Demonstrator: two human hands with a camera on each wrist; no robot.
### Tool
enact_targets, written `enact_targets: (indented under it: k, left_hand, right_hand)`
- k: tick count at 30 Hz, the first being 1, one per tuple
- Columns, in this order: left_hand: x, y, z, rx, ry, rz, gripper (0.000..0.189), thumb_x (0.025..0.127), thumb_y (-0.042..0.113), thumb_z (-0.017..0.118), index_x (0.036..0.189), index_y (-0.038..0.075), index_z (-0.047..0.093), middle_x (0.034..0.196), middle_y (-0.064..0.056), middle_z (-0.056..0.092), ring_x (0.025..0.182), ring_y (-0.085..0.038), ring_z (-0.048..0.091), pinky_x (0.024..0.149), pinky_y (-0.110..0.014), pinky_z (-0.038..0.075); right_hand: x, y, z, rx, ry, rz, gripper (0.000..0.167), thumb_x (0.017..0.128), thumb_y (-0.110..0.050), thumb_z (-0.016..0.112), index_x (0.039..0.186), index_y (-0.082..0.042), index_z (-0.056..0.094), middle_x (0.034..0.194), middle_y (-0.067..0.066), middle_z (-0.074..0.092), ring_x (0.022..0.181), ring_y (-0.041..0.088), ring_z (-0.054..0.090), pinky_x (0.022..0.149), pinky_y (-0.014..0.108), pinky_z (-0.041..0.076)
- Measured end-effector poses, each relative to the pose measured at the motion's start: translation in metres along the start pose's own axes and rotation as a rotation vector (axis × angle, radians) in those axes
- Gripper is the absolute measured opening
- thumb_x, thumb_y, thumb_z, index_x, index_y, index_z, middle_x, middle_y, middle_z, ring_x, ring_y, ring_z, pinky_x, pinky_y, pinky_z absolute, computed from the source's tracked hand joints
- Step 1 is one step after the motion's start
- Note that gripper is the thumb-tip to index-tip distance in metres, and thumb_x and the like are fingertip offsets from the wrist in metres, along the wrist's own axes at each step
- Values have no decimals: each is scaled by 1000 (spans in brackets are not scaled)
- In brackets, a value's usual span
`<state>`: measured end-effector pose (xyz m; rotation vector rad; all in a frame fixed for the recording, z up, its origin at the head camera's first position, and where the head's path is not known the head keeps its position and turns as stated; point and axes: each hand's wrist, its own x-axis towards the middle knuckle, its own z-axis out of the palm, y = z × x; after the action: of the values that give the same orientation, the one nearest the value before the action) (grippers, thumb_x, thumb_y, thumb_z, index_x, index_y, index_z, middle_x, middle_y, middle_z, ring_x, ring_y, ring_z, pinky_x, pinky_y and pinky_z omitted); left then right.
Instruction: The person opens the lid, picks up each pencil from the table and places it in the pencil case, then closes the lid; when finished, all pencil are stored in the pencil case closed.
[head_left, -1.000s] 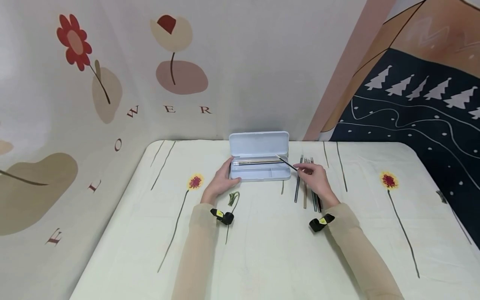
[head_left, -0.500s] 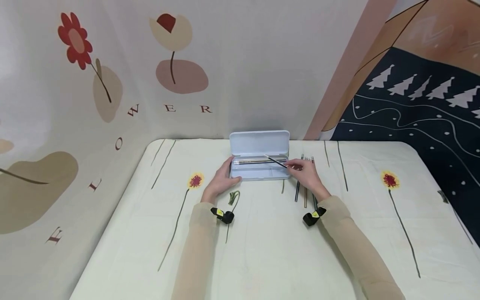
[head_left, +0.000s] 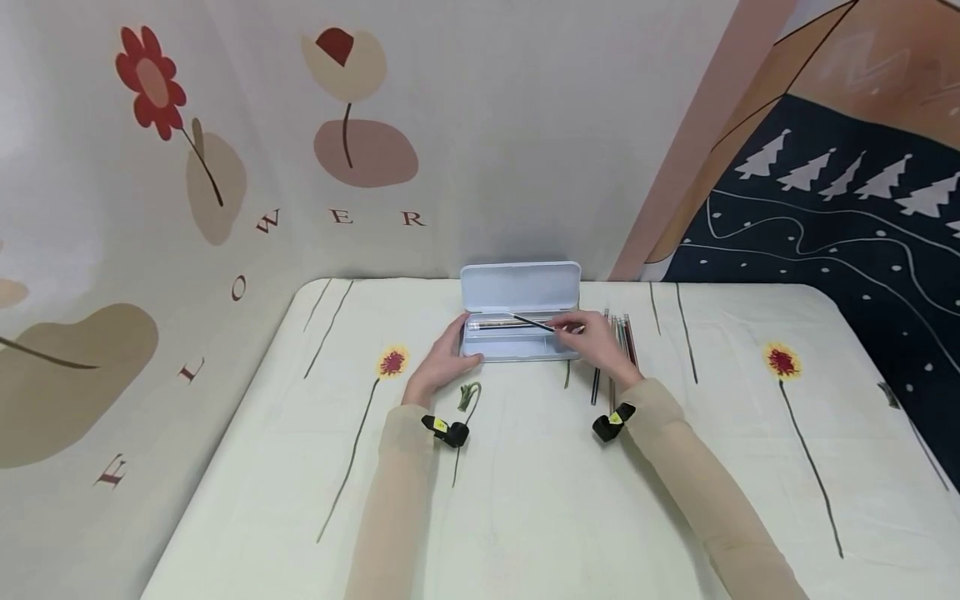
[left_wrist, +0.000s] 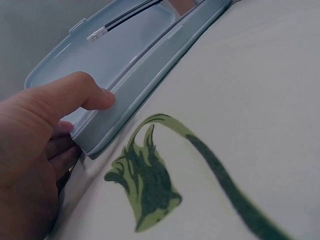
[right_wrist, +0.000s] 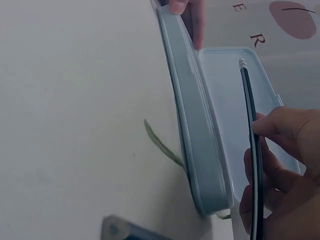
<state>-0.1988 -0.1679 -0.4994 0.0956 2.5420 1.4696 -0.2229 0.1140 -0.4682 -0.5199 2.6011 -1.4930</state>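
A light blue pencil case (head_left: pixel 506 344) stands with its lid (head_left: pixel 520 287) raised at the back of the table. At its left end, my left hand (head_left: pixel 441 363) grips the case, the thumb (left_wrist: pixel 100 98) pressing the front wall. My right hand (head_left: pixel 597 343) pinches a dark striped pencil (right_wrist: pixel 254 155) between thumb and fingers. That pencil slants over the case, its whitish eraser end pointing left and away. Several pencils (head_left: pixel 487 325) lie lengthwise in the rear compartment, partly covered by the right hand.
More loose pencils (head_left: pixel 628 337) lie side by side on the table right of the case, partly hidden by the right hand and forearm. The white tablecloth (head_left: pixel 525 483) has printed flowers. A fabric-covered wall (head_left: pixel 517 183) rises close behind the case.
My right hand has moved left with the pencil, from beside the case's right end to over the case. The left hand and the case have stayed in place.
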Motion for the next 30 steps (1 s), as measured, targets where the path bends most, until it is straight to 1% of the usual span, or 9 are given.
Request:
enact_targets:
  k: [3, 9, 12, 16, 25, 30]
  left_hand:
    - [0, -1, 0, -3, -2, 1, 89, 83, 13, 71, 155, 8, 18, 159, -12, 17, 145, -27, 11, 118, -43, 8]
    - [-1, -1, -1, -13, 4, 10, 89, 83, 12, 71, 154, 8, 18, 159, -12, 18, 145, -27, 11, 118, -42, 8]
    - [0, -2, -1, -8, 2, 12, 89, 83, 12, 71, 154, 8, 18, 159, -12, 18, 145, -27, 12, 118, -42, 8]
    - [-1, 0, -1, -8, -4, 10, 90, 83, 12, 71, 155, 9, 18, 159, -12, 18, 145, -28, 12, 117, -43, 9]
    - [-1, 0, 0, -24, -9, -1, 88, 83, 12, 71, 155, 11, 19, 159, -10, 20, 145, -27, 13, 117, -44, 9]
    - [-1, -1, -1, -18, -7, -10, 88, 84, 13, 71, 155, 12, 19, 159, -9, 20, 145, -26, 14, 117, -44, 10]
  right_hand:
    - [5, -3, 4, -8, -22, -26, 20, 90, -1, 62, 108, -2, 73, 104, 12, 67, 86, 22, 58, 59, 25, 45]
    - [17, -10, 13, -46, -56, -83, 20, 89, 2, 62, 106, 0, 73, 105, 15, 67, 91, 26, 61, 74, 33, 51]
    - [22, -11, 18, -66, -78, -107, 20, 89, 3, 61, 105, 2, 72, 106, 17, 67, 92, 28, 62, 79, 37, 52]
    - [27, -12, 24, -72, -110, -121, 20, 89, 5, 60, 106, 3, 72, 106, 18, 67, 94, 29, 61, 81, 40, 52]
    - [36, -13, 35, -158, -120, -108, 19, 89, 1, 63, 104, -2, 74, 106, 14, 68, 95, 27, 63, 84, 39, 52]
    - [38, -15, 39, -181, -138, -113, 19, 88, 3, 62, 103, 0, 74, 104, 15, 68, 95, 27, 62, 85, 39, 52]
